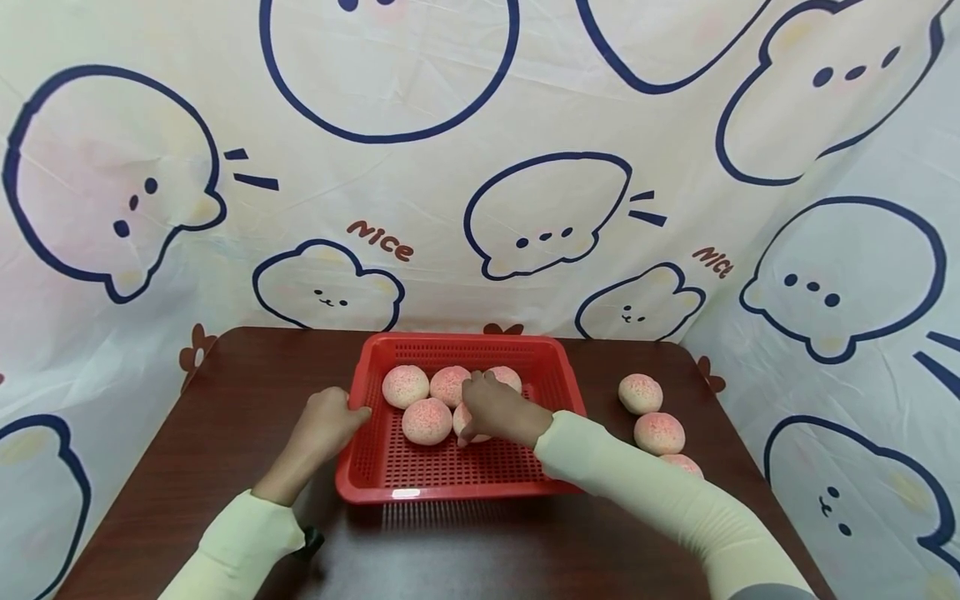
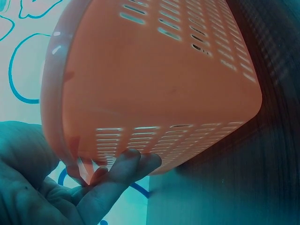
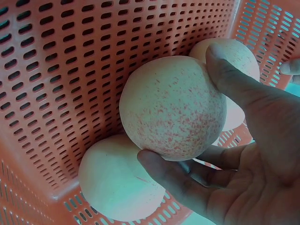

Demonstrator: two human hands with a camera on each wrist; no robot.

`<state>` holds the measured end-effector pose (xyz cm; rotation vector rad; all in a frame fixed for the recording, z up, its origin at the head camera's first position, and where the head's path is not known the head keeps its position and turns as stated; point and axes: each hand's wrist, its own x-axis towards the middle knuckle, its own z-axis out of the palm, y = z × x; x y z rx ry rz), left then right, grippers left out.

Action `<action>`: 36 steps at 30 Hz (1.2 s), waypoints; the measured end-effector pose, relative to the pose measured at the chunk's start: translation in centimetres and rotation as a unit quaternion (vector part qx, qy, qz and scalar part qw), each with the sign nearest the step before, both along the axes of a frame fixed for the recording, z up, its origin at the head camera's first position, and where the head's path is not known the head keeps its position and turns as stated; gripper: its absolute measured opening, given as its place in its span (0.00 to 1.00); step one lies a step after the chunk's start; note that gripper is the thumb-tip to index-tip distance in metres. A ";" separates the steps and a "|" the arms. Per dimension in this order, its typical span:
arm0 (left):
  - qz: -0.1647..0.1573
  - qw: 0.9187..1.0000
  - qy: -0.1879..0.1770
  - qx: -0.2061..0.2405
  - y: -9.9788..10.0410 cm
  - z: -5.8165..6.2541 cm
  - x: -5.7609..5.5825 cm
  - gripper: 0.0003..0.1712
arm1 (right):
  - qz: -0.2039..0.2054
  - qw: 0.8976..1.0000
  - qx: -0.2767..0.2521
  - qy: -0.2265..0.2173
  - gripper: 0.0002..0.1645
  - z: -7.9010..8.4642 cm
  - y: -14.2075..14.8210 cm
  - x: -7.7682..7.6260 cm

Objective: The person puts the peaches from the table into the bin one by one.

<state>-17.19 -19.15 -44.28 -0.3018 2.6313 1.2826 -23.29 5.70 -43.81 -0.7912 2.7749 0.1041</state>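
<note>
A red plastic basket point(image 1: 457, 486) with slotted walls stands on the table. My left hand point(image 1: 327, 423) grips its left rim, thumb over the edge and fingers against the outer wall point(image 2: 140, 79). Inside the basket, my right hand point(image 1: 501, 408) holds a pink-speckled peach point(image 3: 173, 108) between thumb and fingers, partly hidden from the head view. Around it in the basket lie more peaches: one at the back left point(image 1: 405, 387), a peach point(image 1: 450, 385) beside it, a nearer peach point(image 1: 427, 422) and a peach point(image 1: 505, 377) partly behind my right hand.
Right of the basket, three peaches lie in a row on the dark brown table point(image 1: 225, 417): a far peach point(image 1: 640, 393), a middle peach point(image 1: 659, 433) and a near peach point(image 1: 682, 464) partly covered by my right sleeve. A cartoon-printed cloth point(image 1: 435, 192) hangs behind and beside the table.
</note>
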 end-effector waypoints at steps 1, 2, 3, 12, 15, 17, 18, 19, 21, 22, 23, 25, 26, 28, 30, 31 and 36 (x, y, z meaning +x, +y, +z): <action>0.001 1.000 -0.001 0.000 0.0 0.0 0.0 0.14 | 0.000 1.000 0.000 0.000 0.46 0.0 0.0 0.0; 0.001 1.000 -0.002 0.001 0.0 0.0 0.0 0.14 | 0.001 1.000 0.001 0.001 0.46 -0.1 0.0 0.0; 0.001 1.000 -0.003 0.001 0.0 0.0 0.0 0.14 | 0.001 1.000 0.003 0.003 0.46 -0.1 0.0 0.0; -0.001 1.000 0.004 0.003 -0.2 0.1 0.1 0.14 | -0.001 1.000 0.017 0.006 0.53 -0.2 -0.1 -0.1; 0.000 1.000 0.001 0.003 -0.2 0.0 0.1 0.14 | 0.002 1.000 0.024 0.007 0.54 -0.1 -0.1 -0.2; 0.001 1.000 -0.002 0.002 -0.1 0.0 0.1 0.14 | 0.007 1.000 0.026 0.007 0.54 0.1 0.0 -0.3; 0.001 1.000 -0.002 0.001 -0.1 0.0 0.0 0.14 | 0.010 1.000 0.024 0.009 0.53 0.2 0.1 -0.4; -0.001 1.000 -0.002 -0.001 -0.1 0.0 0.0 0.14 | 0.010 1.000 0.023 0.009 0.53 0.4 0.2 -0.5; -0.004 1.000 -0.004 -0.002 -0.1 0.0 -0.1 0.14 | 0.000 1.000 0.009 0.003 0.51 1.0 0.6 -0.6; -0.006 1.000 -0.004 -0.002 0.0 0.0 -0.2 0.14 | -0.010 1.000 0.000 -0.002 0.49 1.4 0.9 -0.8; -0.008 1.000 -0.003 -0.002 0.0 0.0 -0.2 0.14 | -0.019 1.000 -0.008 -0.004 0.48 1.8 1.2 -0.9; -0.010 1.000 -0.002 -0.002 0.1 0.1 -0.3 0.14 | -0.039 0.999 -0.021 -0.005 0.47 3.0 2.0 -1.3; -0.009 1.000 -0.002 -0.003 0.2 0.1 -0.3 0.13 | -0.046 0.998 -0.030 -0.007 0.46 3.6 2.4 -1.5; -0.008 1.000 0.000 -0.005 0.1 0.2 -0.4 0.13 | -0.054 0.998 -0.046 0.001 0.44 4.9 3.4 -2.2; -0.010 1.000 0.004 -0.008 0.1 0.3 -0.5 0.13 | -0.059 0.996 -0.065 0.011 0.43 6.0 4.6 -3.0; -0.010 1.000 0.005 -0.009 0.0 0.3 -0.5 0.13 | -0.064 0.995 -0.071 0.014 0.42 6.6 5.3 -3.5; -0.008 1.000 0.002 -0.007 -0.1 0.3 -0.4 0.13 | -0.124 0.989 -0.076 0.027 0.42 8.4 8.5 -5.8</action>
